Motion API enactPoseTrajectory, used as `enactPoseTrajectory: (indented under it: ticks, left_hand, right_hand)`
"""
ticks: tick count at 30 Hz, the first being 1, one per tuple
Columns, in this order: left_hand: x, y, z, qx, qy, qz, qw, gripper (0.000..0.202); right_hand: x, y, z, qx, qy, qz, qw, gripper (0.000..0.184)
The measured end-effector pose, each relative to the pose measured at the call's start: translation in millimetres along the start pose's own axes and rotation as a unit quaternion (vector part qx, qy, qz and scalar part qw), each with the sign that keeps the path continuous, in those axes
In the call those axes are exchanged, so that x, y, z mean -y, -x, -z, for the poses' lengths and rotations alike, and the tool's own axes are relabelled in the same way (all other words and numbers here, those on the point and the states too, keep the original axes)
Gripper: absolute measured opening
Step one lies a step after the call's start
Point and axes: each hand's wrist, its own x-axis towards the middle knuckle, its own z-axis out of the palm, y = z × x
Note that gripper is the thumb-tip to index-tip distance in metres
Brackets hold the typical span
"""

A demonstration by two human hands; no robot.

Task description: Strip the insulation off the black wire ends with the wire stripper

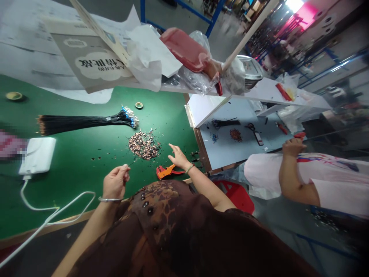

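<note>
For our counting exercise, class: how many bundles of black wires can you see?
2: a larger bundle on the green tabletop, beyond the left hand, and a smaller bundle on the pale blue tabletop to the right. Others may be hidden.

On surface (77,173): pile (144,145) near middle; bundle (75,122) behind, leftward. Ring (138,105) just behind bundle's right end. Box (40,156) far left, before bundle. Pliers (165,172) before pile, rightward, near right hand (179,157). Left hand (115,181) before pile, leftward. Shelf (266,90) behind; on it, packet (184,50), container (254,73) rightward. Second surface (221,150) right of first.
</note>
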Motion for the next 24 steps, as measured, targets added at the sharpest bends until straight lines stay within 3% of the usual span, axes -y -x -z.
enactPoseTrajectory:
  ticks: [2,5,8,11,16,21,24]
  left_hand:
    - [7,5,-3.0,0.019,0.0,0.018,1.0,0.031]
    - [14,6,-2.4,0.033,-0.001,0.037,0.999,0.032]
    - [15,1,-1.7,0.036,-0.002,0.046,0.998,0.032]
    - [14,-3,-6.4,0.041,-0.002,0.051,0.998,0.033]
    - [12,1,-16.4,0.063,-0.004,0.064,0.996,0.04]
    - [6,8,-21.4,0.096,-0.002,0.076,0.993,0.046]
    - [3,11,-24.1,0.109,-0.012,0.069,0.992,0.046]
  right_hand:
    - [-10,15,-2,0.037,0.148,0.023,0.988,0.071]
    - [-26,43,-7,0.107,0.261,0.067,0.957,0.084]
    - [-32,58,-13,0.13,0.311,0.083,0.938,0.067]
    - [-29,59,-13,0.129,0.306,0.087,0.939,0.049]
    - [-23,61,-4,0.069,0.195,0.101,0.973,0.047]
    - [-22,63,0,0.071,0.178,-0.024,0.981,0.04]
    - [-19,62,-4,0.081,0.161,-0.036,0.983,0.041]
